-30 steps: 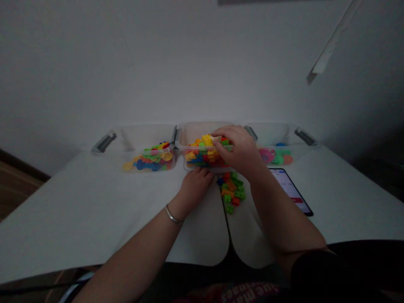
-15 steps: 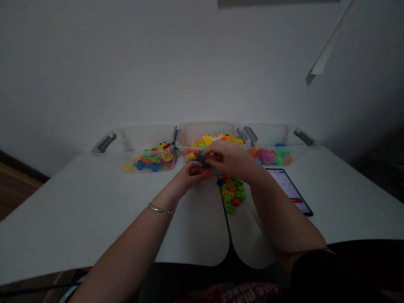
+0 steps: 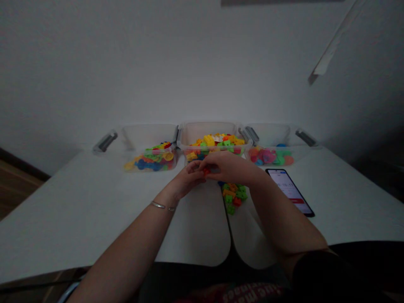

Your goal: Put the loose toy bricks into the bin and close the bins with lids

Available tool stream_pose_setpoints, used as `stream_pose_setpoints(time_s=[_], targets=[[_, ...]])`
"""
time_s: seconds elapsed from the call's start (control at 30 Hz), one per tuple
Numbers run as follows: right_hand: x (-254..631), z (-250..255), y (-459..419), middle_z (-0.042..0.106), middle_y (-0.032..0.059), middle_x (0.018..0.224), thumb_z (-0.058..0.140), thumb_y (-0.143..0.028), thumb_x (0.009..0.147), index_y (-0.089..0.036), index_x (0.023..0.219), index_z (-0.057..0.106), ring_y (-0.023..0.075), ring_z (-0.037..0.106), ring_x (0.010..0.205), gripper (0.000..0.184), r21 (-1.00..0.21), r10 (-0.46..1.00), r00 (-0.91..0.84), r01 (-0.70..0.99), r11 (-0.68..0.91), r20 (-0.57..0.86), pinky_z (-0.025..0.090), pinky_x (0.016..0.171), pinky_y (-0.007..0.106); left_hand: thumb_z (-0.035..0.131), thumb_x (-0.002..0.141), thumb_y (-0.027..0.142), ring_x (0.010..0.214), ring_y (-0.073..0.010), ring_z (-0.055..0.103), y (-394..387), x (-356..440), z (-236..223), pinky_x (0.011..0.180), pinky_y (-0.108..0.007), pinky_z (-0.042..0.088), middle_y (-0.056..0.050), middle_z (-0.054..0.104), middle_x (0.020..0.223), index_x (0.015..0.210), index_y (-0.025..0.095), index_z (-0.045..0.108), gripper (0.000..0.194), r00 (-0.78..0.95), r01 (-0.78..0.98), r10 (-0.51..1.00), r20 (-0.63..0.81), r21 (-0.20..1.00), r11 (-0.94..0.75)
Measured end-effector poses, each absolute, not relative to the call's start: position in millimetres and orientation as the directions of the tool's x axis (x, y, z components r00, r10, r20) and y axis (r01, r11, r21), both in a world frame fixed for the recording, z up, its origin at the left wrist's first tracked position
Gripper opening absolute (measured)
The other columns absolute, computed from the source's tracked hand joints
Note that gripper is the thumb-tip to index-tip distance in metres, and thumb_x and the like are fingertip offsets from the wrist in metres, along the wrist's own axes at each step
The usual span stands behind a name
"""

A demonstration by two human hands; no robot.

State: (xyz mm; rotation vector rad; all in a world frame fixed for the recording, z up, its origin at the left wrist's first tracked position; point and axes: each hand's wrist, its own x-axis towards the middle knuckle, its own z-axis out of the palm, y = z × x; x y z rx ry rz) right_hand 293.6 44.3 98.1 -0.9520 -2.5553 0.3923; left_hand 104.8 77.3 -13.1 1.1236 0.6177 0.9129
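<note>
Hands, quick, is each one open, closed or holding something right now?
Left hand: closed, apparently holding a small red block.
Right hand: fingers curled in at the same block; its grip cannot be told.

White surface (image 3: 110, 221), dark seam (image 3: 227, 219) nearside. Beyond fingers (image 3: 208, 159): three clear bins (image 3: 208, 128), side by side. Right of fingers: loose bricks (image 3: 237, 202); farther right, phone (image 3: 292, 192).

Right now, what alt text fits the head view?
Left hand and right hand meet at a red piece over a white table. A block pile and a phone flank the right forearm; three clear bins of colourful pieces stand behind.
</note>
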Motion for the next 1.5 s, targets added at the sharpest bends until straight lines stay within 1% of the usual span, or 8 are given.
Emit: stream_pose_setpoints(time_s=[0.17,0.27,0.37,0.5,0.63,0.77,0.93,1.5], targets=[[295,98,45,0.075,0.0017,0.097,0.067,-0.017,0.081,-0.024,0.095,0.075,0.0196,0.067,0.086,0.017,-0.366,0.69,-0.675,0.592,0.718,0.262,0.049,0.078,0.03,0.092,0.056,0.047,0.088,-0.0168,0.065,77,106,-13,0.079,-0.031,0.053,-0.006,0.068,0.106,0.109,0.022,0.064,0.064,0.496,-0.307,0.866,0.059,0.945,0.112],[300,100,45,0.074,0.0023,0.093,0.066,-0.019,0.082,-0.023,0.093,0.074,0.0194,0.066,0.086,0.014,-0.348,0.713,-0.618,0.622,0.701,0.331,0.049,0.076,0.03,0.082,0.069,0.055,0.083,-0.0153,0.063,75,108,-13,0.079,-0.032,0.052,-0.007,0.068,0.103,0.118,0.021,0.063,0.062,0.516,-0.232,0.849,0.112,0.973,0.012],[309,103,47,0.074,0.0045,0.094,0.064,-0.018,0.084,-0.02,0.093,0.073,0.0191,0.066,0.088,0.013,-0.335,0.704,-0.542,0.629,0.702,0.459,0.049,0.081,0.031,0.064,0.087,0.053,0.089,-0.0178,0.063,70,109,-14,0.084,-0.035,0.052,-0.008,0.069,0.106,0.122,0.021,0.062,0.048,0.511,-0.049,0.836,0.2,0.978,-0.204],[323,107,53,0.073,0.0075,0.098,0.06,-0.018,0.084,-0.02,0.09,0.072,0.0223,0.066,0.094,0.014,-0.31,0.713,-0.309,0.741,0.595,0.63,0.05,0.085,0.036,0.058,0.092,0.033,0.114,-0.0255,0.062,65,111,-15,0.101,-0.046,0.049,-0.011,0.068,0.122,0.12,0.021,0.065,0.032,0.591,0.277,0.724,0.355,0.754,-0.596],[333,104,61,0.072,0.0095,0.1,0.055,-0.018,0.085,-0.021,0.09,0.072,0.0258,0.065,0.098,0.018,-0.333,0.707,-0.121,0.818,0.469,0.697,0.051,0.087,0.041,0.051,0.093,0.019,0.125,-0.0263,0.057,59,114,-14,0.109,-0.05,0.045,-0.01,0.065,0.132,0.129,0.022,0.062,0.038,0.715,0.377,0.586,0.382,0.495,-0.783],[337,95,71,0.071,0.0118,0.103,0.053,-0.019,0.086,-0.02,0.092,0.073,0.0276,0.065,0.099,0.022,-0.356,0.724,-0.033,0.854,0.378,0.689,0.051,0.089,0.044,0.047,0.093,0.012,0.132,-0.0242,0.053,50,118,-13,0.111,-0.051,0.044,-0.009,0.058,0.145,0.142,0.024,0.053,0.05,0.764,0.413,0.543,0.348,0.383,-0.826],[338,85,81,0.072,0.0141,0.102,0.054,-0.022,0.086,-0.018,0.094,0.075,0.0296,0.065,0.1,0.023,-0.34,0.752,-0.015,0.886,0.316,0.659,0.051,0.093,0.047,0.046,0.096,0.015,0.137,-0.0221,0.049,43,124,-15,0.114,-0.048,0.041,-0.008,0.056,0.148,0.142,0.024,0.053,0.048,0.789,0.451,0.54,0.291,0.321,-0.832],[329,83,78,0.073,0.0158,0.112,0.048,-0.029,0.092,-0.016,0.103,0.076,0.0324,0.063,0.11,0.033,-0.205,0.765,-0.107,0.931,0.301,0.635,0.046,0.1,0.05,0.044,0.098,0.014,0.127,-0.0257,0.056,42,132,-22,0.108,-0.05,0.044,-0.01,0.064,0.138,0.138,0.022,0.059,0.043,0.756,0.544,0.597,0.268,0.25,-0.801]])
